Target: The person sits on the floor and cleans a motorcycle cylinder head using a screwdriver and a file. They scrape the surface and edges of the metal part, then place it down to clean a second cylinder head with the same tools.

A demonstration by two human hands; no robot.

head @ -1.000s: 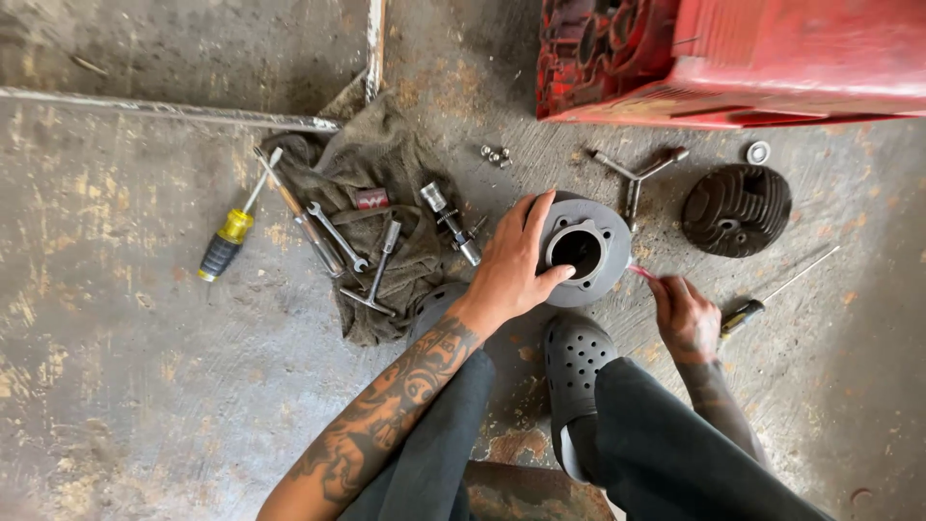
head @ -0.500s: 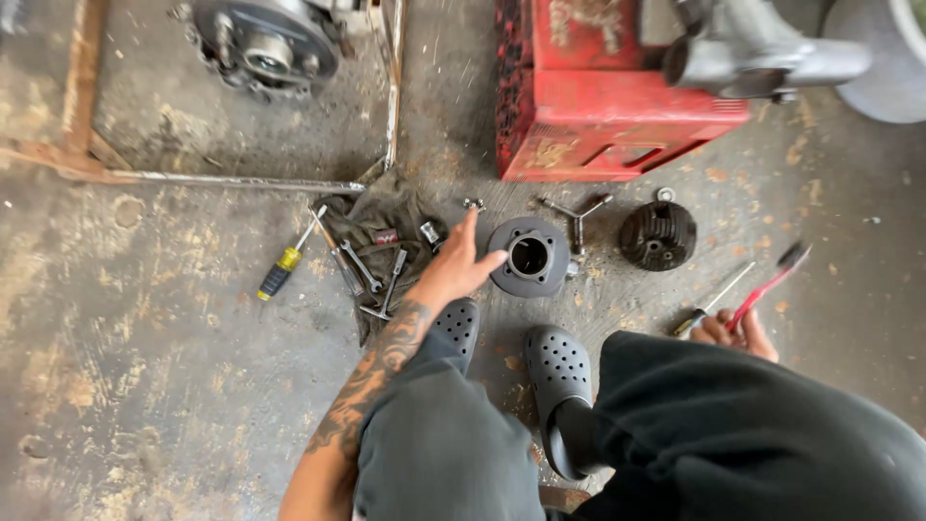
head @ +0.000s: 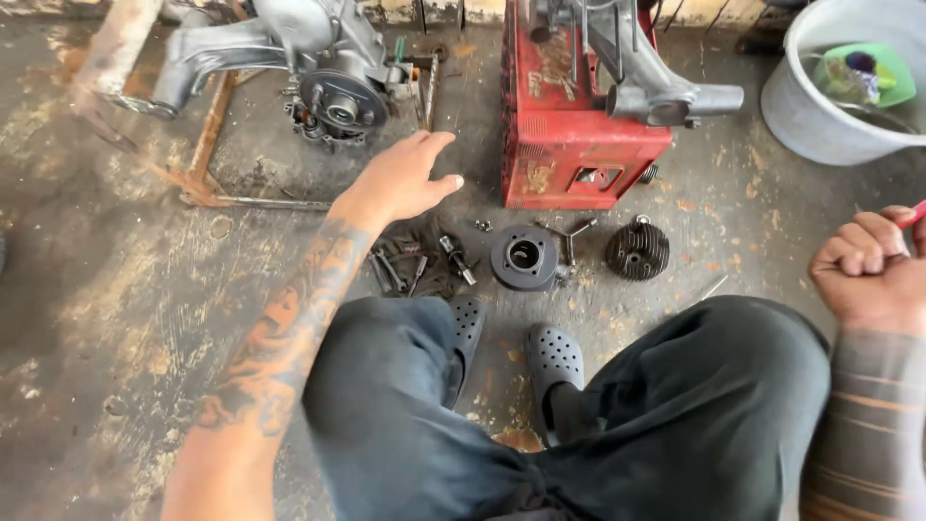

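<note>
My left hand (head: pixel 400 178) is lifted off the floor, fingers apart and holding nothing, stretched out between the engine case (head: pixel 333 96) and the red crate (head: pixel 569 145). My right hand (head: pixel 868 270) is raised at the right edge, fist closed on a thin red-handled tool (head: pixel 912 214) of which only the tip shows. On the floor below lie a round finned cylinder (head: pixel 524 257), a finned cylinder head (head: pixel 637 251), and a rag with wrenches and sockets (head: pixel 415 265).
A rusty metal frame (head: pixel 207 164) holds the engine case at the back left. A grey motor part (head: pixel 656 87) rests on the red crate. A pale bucket (head: pixel 830 96) stands at the back right. My clogs (head: pixel 555 362) and dark trousers fill the foreground.
My left hand has let go of the cylinder and risen towards the engine case. My right hand lifted with the red tool. The view has pulled back and higher.
</note>
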